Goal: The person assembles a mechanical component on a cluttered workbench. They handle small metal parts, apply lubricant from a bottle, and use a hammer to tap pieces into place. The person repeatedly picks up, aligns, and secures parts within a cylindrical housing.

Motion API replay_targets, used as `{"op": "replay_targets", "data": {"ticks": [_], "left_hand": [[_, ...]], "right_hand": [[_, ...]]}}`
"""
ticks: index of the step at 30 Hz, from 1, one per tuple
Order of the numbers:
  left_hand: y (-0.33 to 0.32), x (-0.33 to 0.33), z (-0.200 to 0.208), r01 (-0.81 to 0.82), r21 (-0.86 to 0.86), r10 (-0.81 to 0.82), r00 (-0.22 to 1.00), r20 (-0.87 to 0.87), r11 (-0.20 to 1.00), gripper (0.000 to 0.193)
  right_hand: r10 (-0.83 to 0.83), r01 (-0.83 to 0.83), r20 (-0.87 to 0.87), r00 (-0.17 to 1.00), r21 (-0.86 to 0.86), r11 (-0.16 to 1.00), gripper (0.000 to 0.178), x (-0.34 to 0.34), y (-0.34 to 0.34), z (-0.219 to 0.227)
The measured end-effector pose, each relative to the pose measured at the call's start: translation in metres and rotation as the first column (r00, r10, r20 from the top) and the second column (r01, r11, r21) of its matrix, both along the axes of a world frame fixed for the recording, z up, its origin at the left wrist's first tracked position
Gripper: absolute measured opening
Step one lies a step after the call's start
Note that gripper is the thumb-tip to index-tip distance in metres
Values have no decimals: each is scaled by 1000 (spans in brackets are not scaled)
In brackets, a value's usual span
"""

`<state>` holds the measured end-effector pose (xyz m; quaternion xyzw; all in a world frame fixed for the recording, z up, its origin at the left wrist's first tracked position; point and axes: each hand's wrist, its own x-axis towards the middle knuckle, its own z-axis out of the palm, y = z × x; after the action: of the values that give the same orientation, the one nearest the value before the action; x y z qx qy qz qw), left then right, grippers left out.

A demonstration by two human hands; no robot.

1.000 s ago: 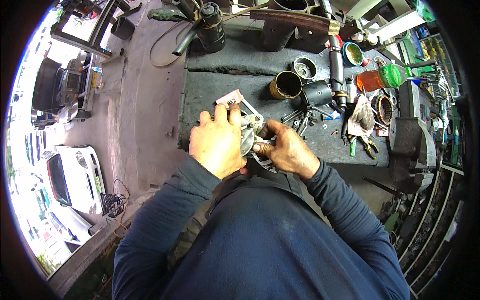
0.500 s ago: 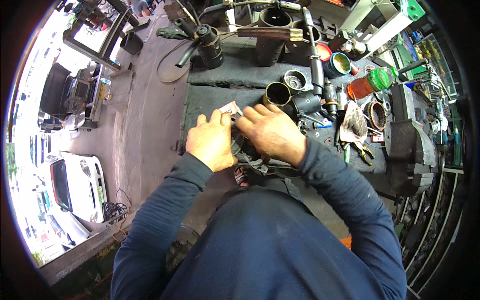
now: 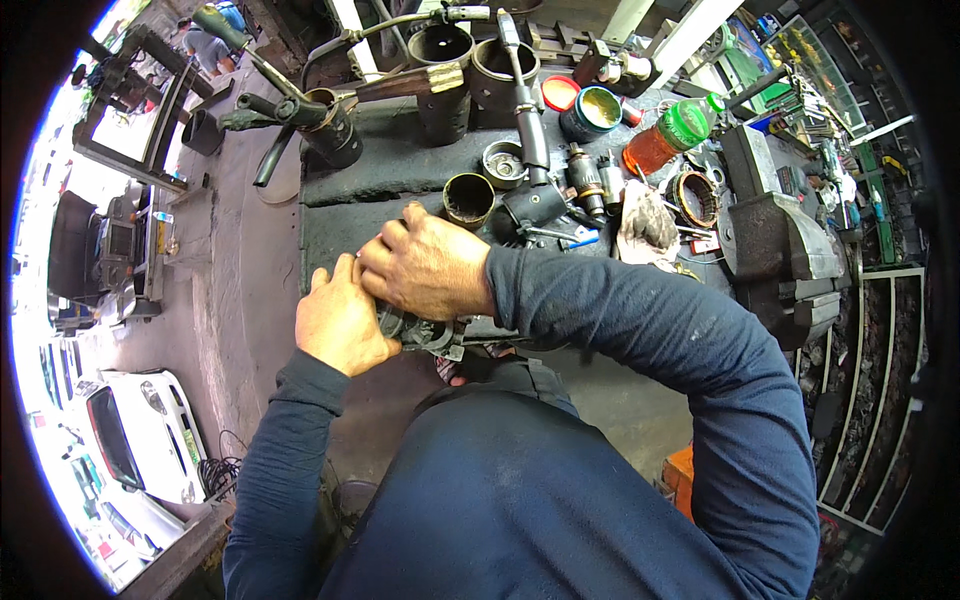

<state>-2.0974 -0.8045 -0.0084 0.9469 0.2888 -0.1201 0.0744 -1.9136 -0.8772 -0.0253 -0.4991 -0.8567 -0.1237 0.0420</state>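
My left hand (image 3: 340,315) is at the front left edge of the workbench, fingers curled and pressed together. Beside it, my right hand (image 3: 428,265) is closed, its fingertips meeting the left hand's fingers. What the fingers pinch is hidden behind the knuckles. Just below the right hand, next to the left thumb, a dark metal part (image 3: 428,335) with an irregular cast outline shows in part. Right behind the right hand stands an open metal cylinder (image 3: 468,200) with a brassy rim. A shallow round metal cup (image 3: 503,164) sits farther back.
Across the bench (image 3: 370,170) stand dark tubes (image 3: 443,105), a grease tub (image 3: 592,112) and a bottle of red liquid (image 3: 670,135). Nearer lie a copper-wound ring (image 3: 697,198) and a stained rag (image 3: 648,225). A heavy vise (image 3: 785,250) is at the right.
The view has shifted, and the bench things appear farther left. My right hand has moved in over the left hand's fingers. The small pinkish-white piece seen between them is now hidden.
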Motion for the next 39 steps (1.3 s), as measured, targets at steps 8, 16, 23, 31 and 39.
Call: {"op": "replay_targets", "data": {"ticks": [8,16,23,31,39], "left_hand": [[0,0,0,-25,8,25,999,26,1000,88],[0,0,-2,-3,34,1,998,60,999,90],[0,1,-4,-12,28,11,1000,19,1000,93],[-3,2,0,-23,37,22,999,29,999,91],[-1,3,-2,-48,14,49,998,-41,999,94]], "right_hand": [[-15,55,115,993,-349,936,29,-1,11,0],[-57,49,-24,998,-257,965,27,2,10,-16],[62,-47,-220,974,69,996,29,5,2,-33],[-91,100,-127,988,63,993,28,-1,-9,-22],[-158,156,-128,979,-25,987,27,-7,-2,-33]]}}
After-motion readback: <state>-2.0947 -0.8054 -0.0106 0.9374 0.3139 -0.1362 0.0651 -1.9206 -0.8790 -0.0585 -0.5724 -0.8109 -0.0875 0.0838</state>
